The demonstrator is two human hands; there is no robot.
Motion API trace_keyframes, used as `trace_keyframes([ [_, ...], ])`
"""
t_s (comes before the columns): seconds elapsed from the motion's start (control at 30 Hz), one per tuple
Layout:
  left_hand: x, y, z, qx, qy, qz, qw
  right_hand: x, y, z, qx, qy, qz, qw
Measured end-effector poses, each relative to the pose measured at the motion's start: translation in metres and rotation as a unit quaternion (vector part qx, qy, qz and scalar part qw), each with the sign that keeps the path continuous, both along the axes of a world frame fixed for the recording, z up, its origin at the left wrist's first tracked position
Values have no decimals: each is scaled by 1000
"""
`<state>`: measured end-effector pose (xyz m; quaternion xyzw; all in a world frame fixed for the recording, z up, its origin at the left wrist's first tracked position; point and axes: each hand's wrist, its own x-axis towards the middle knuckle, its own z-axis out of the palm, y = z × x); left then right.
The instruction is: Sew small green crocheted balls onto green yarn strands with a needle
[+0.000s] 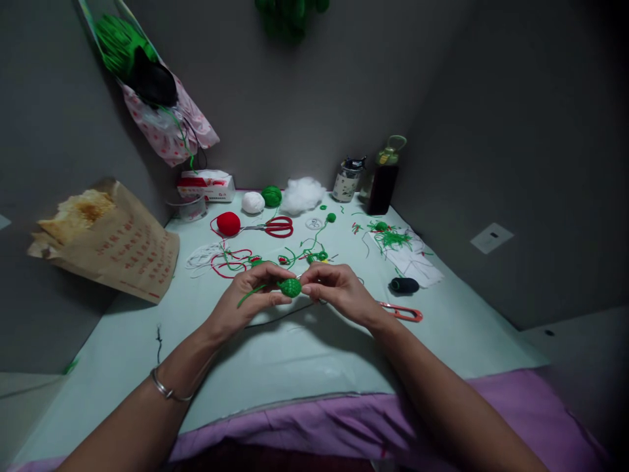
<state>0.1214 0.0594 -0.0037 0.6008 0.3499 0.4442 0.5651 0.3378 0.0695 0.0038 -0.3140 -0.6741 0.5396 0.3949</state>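
Between my two hands, above the middle of the table, is a small green crocheted ball (291, 288) with a green yarn tail hanging to its left. My left hand (255, 288) is closed on the ball from the left, thumb below and fingers above. From the right, my right hand (337, 288) is pinched at the ball's edge. A bit of thin metal shows between its fingertips and the ball, too small to make out. Just behind my hands lie small green crocheted pieces (317, 257) and loose red yarn (230, 262).
Red yarn ball (228, 224), red scissors (278, 227), white yarn ball (253, 202), green yarn ball (271, 195) and white stuffing (303, 195) lie farther back. Orange snips (403, 312) and a dark yarn roll (403, 285) are right; a paper food bag (132, 242) stands left, a bottle (383, 187) back right.
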Motion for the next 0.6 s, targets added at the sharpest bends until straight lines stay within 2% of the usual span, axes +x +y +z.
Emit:
trace_keyframes([
  [0.13,-2,1,-2,7,6,-11,1000,6,1,2,25,-18,19,999],
  [0.43,4,-2,-1,11,-5,-42,999,0,2,-4,-40,16,20,999],
  [0.6,6,-3,-1,-17,-16,-10,1000,1,1,0,-50,32,16,998],
])
